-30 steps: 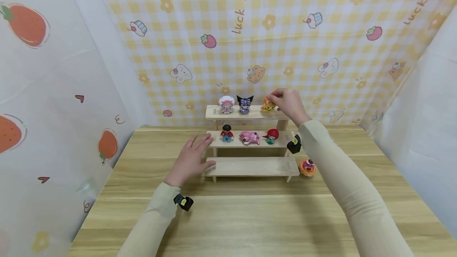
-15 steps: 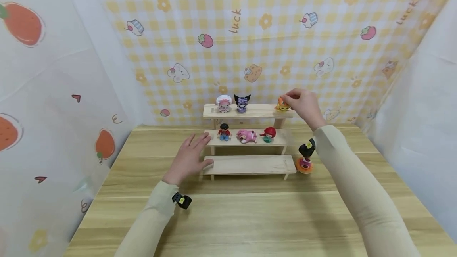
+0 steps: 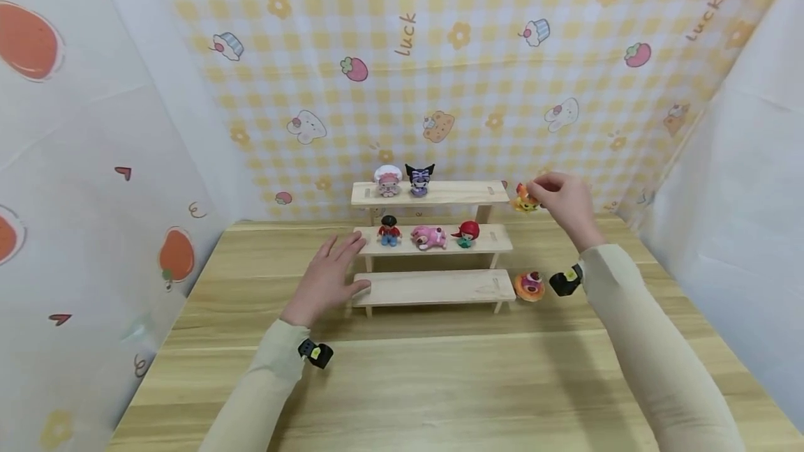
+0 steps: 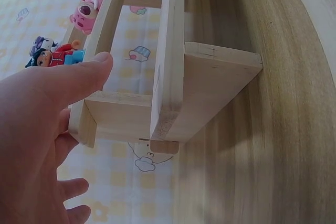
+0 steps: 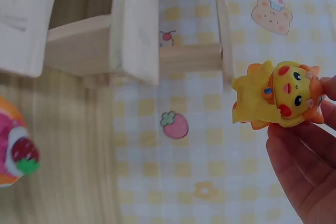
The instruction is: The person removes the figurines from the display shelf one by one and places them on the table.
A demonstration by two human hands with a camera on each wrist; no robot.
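Note:
My right hand (image 3: 568, 204) pinches a small yellow toy figurine (image 5: 273, 95) with an orange hood, in the air just right of the top shelf. Its face shows in the right wrist view, where my thumb and fingers are at its head. My left hand (image 3: 326, 281) lies at the left end of the wooden three-tier display stand (image 3: 433, 287), fingers spread. In the left wrist view its thumb (image 4: 86, 80) lies along the middle board's front edge, and the fingertips are partly hidden behind the board's end.
On the top tier sit a white-hatted figurine (image 3: 389, 181) and a black-eared one (image 3: 419, 180). The middle tier bears a red-jacketed figure (image 3: 389, 231), a pink bear (image 3: 430, 237) and a red-haired figurine (image 3: 466, 234). An orange-and-pink toy (image 3: 530, 286) stands right of the bottom tier.
My right hand has taken the yellow figurine rightward along the top tier and off past its right end. My left hand has stayed at the stand's left end. The head view has shifted slightly.

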